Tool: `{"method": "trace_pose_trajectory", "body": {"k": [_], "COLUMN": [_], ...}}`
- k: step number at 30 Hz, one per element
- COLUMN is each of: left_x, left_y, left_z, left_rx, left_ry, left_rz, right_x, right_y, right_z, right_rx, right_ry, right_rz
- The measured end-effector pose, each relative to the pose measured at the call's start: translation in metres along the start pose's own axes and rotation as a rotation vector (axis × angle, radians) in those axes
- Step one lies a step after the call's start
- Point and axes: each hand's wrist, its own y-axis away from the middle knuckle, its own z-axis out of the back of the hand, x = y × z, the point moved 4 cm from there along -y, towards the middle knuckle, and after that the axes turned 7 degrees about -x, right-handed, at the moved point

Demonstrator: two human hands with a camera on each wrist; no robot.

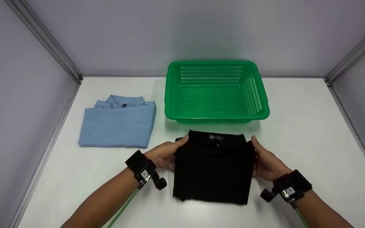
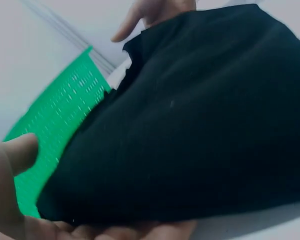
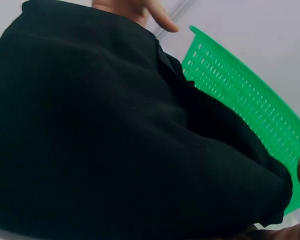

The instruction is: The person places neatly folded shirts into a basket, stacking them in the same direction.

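A folded black shirt (image 1: 214, 171), its collar and neck label toward the basket, lies between my two hands in the head view. My left hand (image 1: 165, 154) is at its left side, with fingers (image 2: 120, 231) under the cloth and the thumb raised clear of it in the left wrist view. At the opposite side, my right hand (image 1: 269, 163) has its fingers partly hidden beneath the shirt. Its thumb stands apart from the fabric in the right wrist view. The shirt's lower edge appears slightly above the table.
Just beyond the shirt stands a green plastic basket (image 1: 217, 117) with slotted walls and nothing inside. A folded light blue shirt (image 1: 117, 126) lies on the white table (image 1: 309, 126) to the left. Pale walls (image 1: 131, 38) enclose the back and sides.
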Motion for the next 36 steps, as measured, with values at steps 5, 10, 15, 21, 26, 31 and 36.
{"method": "trace_pose_trajectory", "body": {"k": [5,10,15,21,26,31,36], "left_x": [-0.006,-0.002,0.002,0.001,-0.002,-0.002,-0.003], "left_y": [-0.015,-0.016,-0.009,-0.004,0.008,0.016,0.031], "left_z": [0.002,0.001,0.0,0.003,0.005,0.005,0.004], "left_rx": [0.001,-0.046,0.009,0.046,0.045,0.055,0.114], "left_ry": [-0.043,-0.02,0.043,0.083,0.046,0.036,0.019], "left_rz": [0.043,0.04,-0.008,-0.079,-0.171,-0.209,-0.271], "right_x": [0.003,-0.003,-0.008,-0.011,-0.007,-0.004,0.001], "right_y": [-0.009,-0.005,0.002,0.007,0.016,0.025,0.042], "right_z": [0.001,0.003,0.006,0.006,0.005,0.001,-0.003], "right_rx": [0.061,0.084,0.156,0.16,0.135,0.129,0.136], "right_ry": [0.01,-0.039,-0.073,-0.001,0.066,0.096,0.136], "right_rz": [-0.043,-0.064,-0.01,0.099,0.168,0.196,0.242]}}
